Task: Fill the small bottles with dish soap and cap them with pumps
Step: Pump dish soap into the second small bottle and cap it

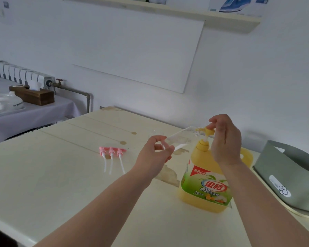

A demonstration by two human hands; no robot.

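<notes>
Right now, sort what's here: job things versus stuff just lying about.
Job: large yellow dish-soap jug, right hand gripping its pump head; small clear plastic bottle in left hand; three pink pump caps.
Lying about: grey-green plastic basket; brown wooden tissue box; white ceramic pot.

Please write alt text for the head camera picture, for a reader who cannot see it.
The left hand holds a small clear bottle tilted, its mouth at the spout of the yellow pump on a soap jug; the right hand grips that pump. Three pink pumps lie on the cream table.
</notes>
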